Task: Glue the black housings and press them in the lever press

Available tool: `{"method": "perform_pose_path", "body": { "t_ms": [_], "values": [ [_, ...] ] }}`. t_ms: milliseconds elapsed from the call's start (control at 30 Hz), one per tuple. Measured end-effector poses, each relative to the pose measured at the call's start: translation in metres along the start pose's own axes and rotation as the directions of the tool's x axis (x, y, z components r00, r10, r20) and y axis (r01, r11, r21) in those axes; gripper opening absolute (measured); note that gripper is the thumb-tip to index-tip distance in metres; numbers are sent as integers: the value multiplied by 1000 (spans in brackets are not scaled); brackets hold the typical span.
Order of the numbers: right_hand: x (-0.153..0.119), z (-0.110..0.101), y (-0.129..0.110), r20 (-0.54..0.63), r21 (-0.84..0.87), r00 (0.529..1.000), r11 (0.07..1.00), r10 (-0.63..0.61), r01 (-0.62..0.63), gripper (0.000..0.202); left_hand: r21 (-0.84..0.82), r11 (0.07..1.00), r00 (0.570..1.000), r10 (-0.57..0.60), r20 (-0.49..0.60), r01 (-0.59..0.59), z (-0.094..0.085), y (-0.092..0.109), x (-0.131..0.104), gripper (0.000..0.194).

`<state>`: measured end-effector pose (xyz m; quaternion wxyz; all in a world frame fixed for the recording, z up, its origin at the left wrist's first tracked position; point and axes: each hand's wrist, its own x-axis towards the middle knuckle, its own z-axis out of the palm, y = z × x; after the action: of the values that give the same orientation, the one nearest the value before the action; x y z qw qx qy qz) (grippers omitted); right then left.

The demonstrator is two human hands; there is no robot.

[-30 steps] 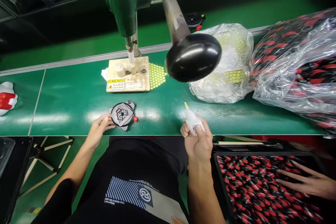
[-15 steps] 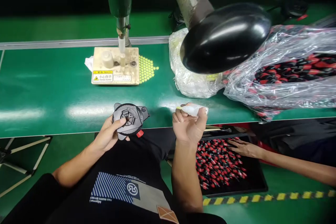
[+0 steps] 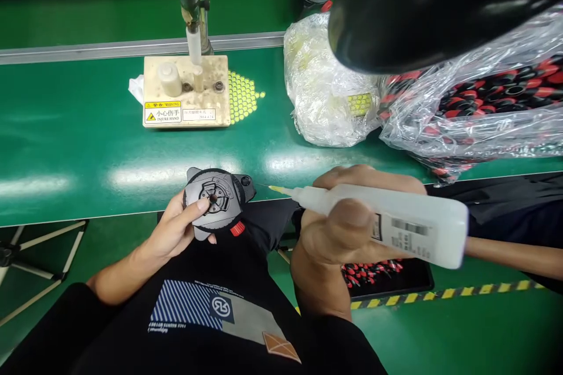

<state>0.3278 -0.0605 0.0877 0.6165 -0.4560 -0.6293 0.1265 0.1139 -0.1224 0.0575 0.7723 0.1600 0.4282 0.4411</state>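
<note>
My left hand (image 3: 178,225) grips a round grey and black plastic part (image 3: 222,202) at the bench's front edge, thumb on its centre. The part has a red tab at its lower right and a small ring on its right. Close to the camera, my right hand (image 3: 347,222) is wrapped round a white squeeze bottle (image 3: 413,225) with a barcode label. The bottle lies sideways, its thin yellowish nozzle pointing left at the part's ring, with a gap between them.
A press fixture (image 3: 187,94) with a warning label stands behind, yellow-green discs (image 3: 241,99) beside it. Plastic bags (image 3: 325,123) lie at the right; one holds red-black pieces. A black lamp-like shape (image 3: 422,17) hangs upper right. A tray (image 3: 387,290) and another person's forearm (image 3: 510,258) are lower right.
My right hand has come up nearer the camera with the bottle, whose nozzle now points left. My left hand still holds the part. The view has shifted, with the lamp-like shape appearing larger.
</note>
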Motion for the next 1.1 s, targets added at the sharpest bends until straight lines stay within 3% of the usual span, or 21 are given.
{"method": "perform_pose_path", "body": {
  "t_ms": [33, 133, 400, 533, 767, 933, 1100],
  "values": [
    [-1, 0, 0, 31, -17, 999, 999, -34, 34, 17, 3, 1000, 1000, 1, 5, -1, 0, 0, 0, 41],
    [-4, 5, 3, -40, -46, 984, 984, -174, 172, 7, 6, 1000, 1000, 5, 14, -6, 1, 1, 0, 42],
    [-8, 19, 6, -36, -84, 965, 963, -261, 258, 3, -18, 1000, 999, 18, 28, -17, 0, -1, -1, 38],
    [-8, 20, 9, -35, -72, 952, 951, -303, 300, 11, -12, 1000, 999, 18, 32, -17, -1, -2, -2, 37],
    [-9, 15, 5, 25, -141, 976, 966, -217, 219, 4, 13, 999, 999, 37, 25, -37, -1, -3, -3, 37],
    [-11, 21, 10, -37, -113, 961, 956, -275, 269, 7, 28, 999, 999, 36, 3, -36, 1, -1, -3, 38],
    [-14, 22, 11, -18, -101, 975, 970, -223, 220, 10, 37, 998, 999, 42, -11, -41, 2, -1, -3, 38]
  ]
}}
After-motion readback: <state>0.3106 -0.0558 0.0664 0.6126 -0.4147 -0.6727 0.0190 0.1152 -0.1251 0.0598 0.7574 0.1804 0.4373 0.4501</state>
